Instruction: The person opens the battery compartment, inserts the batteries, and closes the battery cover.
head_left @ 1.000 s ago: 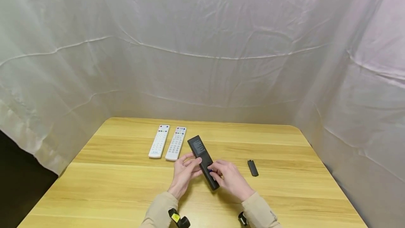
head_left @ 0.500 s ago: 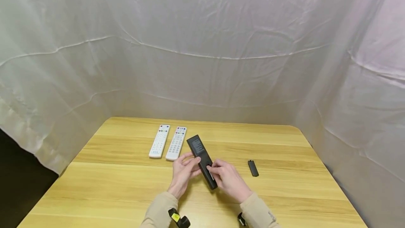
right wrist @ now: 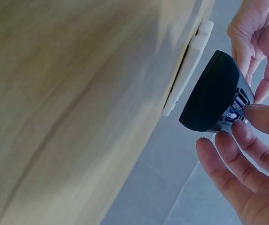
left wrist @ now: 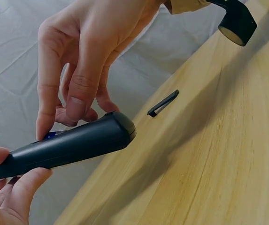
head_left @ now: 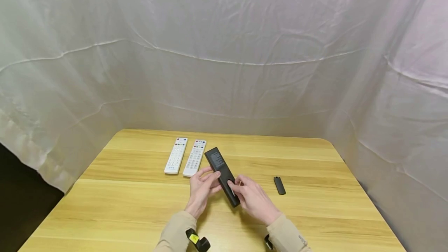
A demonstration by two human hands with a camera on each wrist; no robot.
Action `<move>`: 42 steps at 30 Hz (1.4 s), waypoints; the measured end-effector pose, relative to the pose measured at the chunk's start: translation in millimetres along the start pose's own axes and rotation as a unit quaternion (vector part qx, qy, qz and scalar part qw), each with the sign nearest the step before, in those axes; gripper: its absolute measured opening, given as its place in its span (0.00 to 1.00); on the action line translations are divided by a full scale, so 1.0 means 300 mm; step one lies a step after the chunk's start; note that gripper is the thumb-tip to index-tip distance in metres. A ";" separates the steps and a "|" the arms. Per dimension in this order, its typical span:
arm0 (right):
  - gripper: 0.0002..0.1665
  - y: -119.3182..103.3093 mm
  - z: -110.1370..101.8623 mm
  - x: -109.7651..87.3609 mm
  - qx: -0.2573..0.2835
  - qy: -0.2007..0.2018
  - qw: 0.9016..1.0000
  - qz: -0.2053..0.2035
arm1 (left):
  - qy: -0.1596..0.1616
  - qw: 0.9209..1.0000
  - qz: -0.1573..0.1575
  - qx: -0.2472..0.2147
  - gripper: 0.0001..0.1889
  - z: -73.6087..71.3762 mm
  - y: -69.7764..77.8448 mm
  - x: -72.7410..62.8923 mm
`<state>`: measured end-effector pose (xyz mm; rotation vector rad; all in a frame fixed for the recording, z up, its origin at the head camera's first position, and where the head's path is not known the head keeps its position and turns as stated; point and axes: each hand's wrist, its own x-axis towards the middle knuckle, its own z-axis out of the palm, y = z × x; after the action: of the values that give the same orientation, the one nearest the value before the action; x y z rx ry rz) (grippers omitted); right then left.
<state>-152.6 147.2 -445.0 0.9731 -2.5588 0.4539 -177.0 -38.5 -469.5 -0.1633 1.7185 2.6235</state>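
Observation:
In the head view, a black remote control (head_left: 217, 163) is held back side up, tilted above the table. My left hand (head_left: 201, 189) grips it from the left, thumb on top and fingers beneath. At its near end, my right hand (head_left: 254, 199) bends over the uncovered battery compartment. A blue battery (right wrist: 233, 114) shows there in the right wrist view, between the right thumb and a fingertip that pinch it. Only a blue sliver of the battery (left wrist: 52, 134) appears in the left wrist view; the rest is hidden. A small black battery cover (head_left: 279, 185) lies to the right.
Two white remote controls (head_left: 176, 156) lie side by side at the back left of the wooden table (head_left: 115, 205). Grey curtain (head_left: 227, 88) surrounds the table's back and sides. Each wrist carries a small black camera (head_left: 202, 244).
Both hands and the black remote have shifted slightly up and left. The blue seen between the right fingertips a second ago is now out of sight in the head view.

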 end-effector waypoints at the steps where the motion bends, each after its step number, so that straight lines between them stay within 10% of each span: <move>1: 0.25 -0.001 0.001 0.001 -0.001 0.001 1.000 -0.002 | 0.001 1.000 -0.001 -0.001 0.24 -0.002 0.001 0.001; 13: 0.16 0.018 -0.002 -0.026 0.029 -0.020 0.999 -0.006 | 0.023 0.999 0.038 -0.001 0.23 -0.031 0.050 0.025; 42: 0.11 0.076 -0.032 -0.021 0.118 0.019 0.991 0.056 | 0.020 1.000 0.010 -0.017 0.25 -0.040 0.034 0.019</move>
<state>-161.5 171.1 -443.0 0.8910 -2.5749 0.8143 -182.2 -53.8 -465.3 -0.2018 1.6978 2.6827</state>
